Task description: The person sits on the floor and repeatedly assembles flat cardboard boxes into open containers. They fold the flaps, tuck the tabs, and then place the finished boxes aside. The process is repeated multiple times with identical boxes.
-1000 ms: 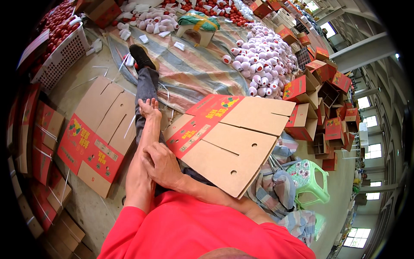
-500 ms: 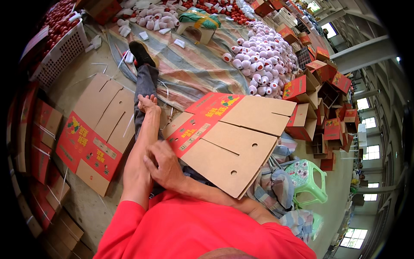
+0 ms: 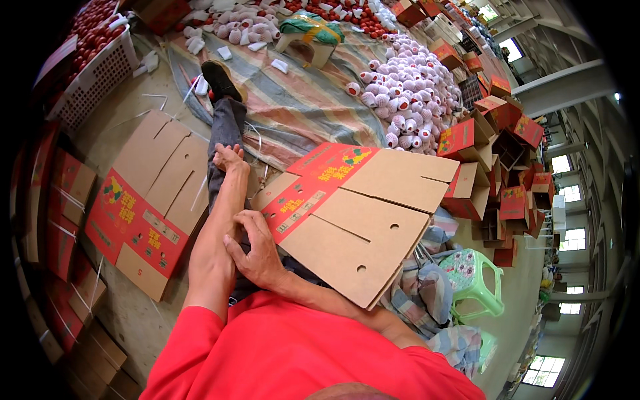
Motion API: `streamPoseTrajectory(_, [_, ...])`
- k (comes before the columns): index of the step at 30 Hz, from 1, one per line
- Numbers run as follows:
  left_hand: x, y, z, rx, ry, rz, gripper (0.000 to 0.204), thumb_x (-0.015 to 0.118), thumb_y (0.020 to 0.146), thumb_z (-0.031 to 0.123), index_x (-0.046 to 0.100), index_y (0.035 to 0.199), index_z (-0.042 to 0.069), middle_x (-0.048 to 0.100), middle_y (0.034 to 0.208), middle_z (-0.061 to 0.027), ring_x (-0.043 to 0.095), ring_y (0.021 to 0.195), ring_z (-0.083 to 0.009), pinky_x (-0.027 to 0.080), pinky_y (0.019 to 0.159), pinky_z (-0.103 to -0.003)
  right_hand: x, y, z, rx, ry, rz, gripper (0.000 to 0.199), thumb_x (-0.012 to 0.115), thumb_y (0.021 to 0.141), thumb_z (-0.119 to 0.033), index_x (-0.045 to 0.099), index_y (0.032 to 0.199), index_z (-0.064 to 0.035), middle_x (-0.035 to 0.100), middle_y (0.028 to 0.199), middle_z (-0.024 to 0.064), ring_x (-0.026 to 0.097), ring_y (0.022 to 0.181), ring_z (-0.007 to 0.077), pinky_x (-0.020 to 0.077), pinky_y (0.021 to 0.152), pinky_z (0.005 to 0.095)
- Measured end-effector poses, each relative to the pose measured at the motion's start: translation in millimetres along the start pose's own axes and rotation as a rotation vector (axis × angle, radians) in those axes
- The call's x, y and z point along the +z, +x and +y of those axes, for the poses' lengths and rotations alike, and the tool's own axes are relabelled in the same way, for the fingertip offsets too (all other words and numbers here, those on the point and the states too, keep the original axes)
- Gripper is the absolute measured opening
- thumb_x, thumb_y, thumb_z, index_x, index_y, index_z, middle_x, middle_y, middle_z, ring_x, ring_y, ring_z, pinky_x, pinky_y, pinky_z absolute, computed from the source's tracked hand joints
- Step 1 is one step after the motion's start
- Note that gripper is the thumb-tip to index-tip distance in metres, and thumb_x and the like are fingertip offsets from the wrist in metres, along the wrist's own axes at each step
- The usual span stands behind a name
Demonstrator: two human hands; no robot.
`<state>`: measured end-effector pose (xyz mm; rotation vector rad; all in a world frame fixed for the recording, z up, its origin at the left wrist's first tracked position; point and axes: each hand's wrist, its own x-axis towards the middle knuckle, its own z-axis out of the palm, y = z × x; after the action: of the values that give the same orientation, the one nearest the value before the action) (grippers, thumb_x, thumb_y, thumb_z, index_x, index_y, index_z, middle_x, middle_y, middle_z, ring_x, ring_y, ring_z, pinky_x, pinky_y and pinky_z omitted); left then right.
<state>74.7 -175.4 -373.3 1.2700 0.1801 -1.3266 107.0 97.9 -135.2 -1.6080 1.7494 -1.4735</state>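
Observation:
My left forearm stretches forward along my trouser leg. At its end my left hand [image 3: 229,157] rests by the leg, palm turned up, fingers loosely curled and holding nothing I can see. Fingertips of my right hand [image 3: 252,250] touch the inner side of that forearm; its fingers are bent and the thumb stands apart, with nothing in the grasp. Just right of both hands, flattened brown-and-red cardboard boxes [image 3: 373,177] lie stacked across my lap, with slots and round holes. To the left, another flattened cardboard box [image 3: 150,193] lies on the floor.
Strapped bundles of flat boxes [image 3: 70,213] line the left side, below a white crate [image 3: 100,80] of red fruit. Ahead, a striped tarp [image 3: 293,100] bears netted fruit [image 3: 413,93] and a small stool [image 3: 310,47]. Opened boxes [image 3: 500,153] and a green stool [image 3: 477,283] stand right.
My right hand has lifted slightly and shifted on the left forearm, its fingers now more spread. The fingers of my left hand have curled in a little. The boxes stay put.

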Motion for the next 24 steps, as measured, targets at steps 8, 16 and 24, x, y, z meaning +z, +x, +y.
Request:
streamPoseTrajectory(8, [-2.1,-8.7,-7.4,0.026,0.006,-0.053,0.053,0.053,0.108,0.044,0.051,0.138,0.000,0.065,0.129,-0.0163,0.074,0.081,-0.0234,0.058,0.060,-0.032,-8.9,-14.5,0.4,0.267,0.070,-0.286,0.029,0.071,0.094,-0.013,0.061,0.115,0.0037,0.062,0.109,0.0156,0.066,0.090,0.0289,0.0550,0.081,0.0354])
streamPoseTrajectory(16, [-5.6,8.1,-16.5,-0.044,-0.042,-0.147,0.055,0.055,0.107,0.043,0.050,0.141,0.001,0.063,0.136,-0.0183,0.074,0.084,-0.0268,0.058,0.062,-0.034,-4.7,-3.5,11.7,0.105,0.021,-0.135,0.025,0.071,0.095,-0.015,0.064,0.111,0.0019,0.064,0.094,0.0129,0.066,0.079,0.0245,0.0530,0.071,0.0344])
streamPoseTrajectory(24, [7.8,-32.8,-6.6,0.055,0.040,0.010,0.040,0.057,0.104,0.041,0.054,0.122,0.006,0.066,0.103,-0.0131,0.071,0.066,-0.0243,0.054,0.048,-0.033,4.9,0.9,25.2,0.142,0.003,-0.125,0.024,0.072,0.095,-0.013,0.066,0.111,0.0041,0.062,0.118,0.0195,0.063,0.111,0.0347,0.0518,0.097,0.0409])
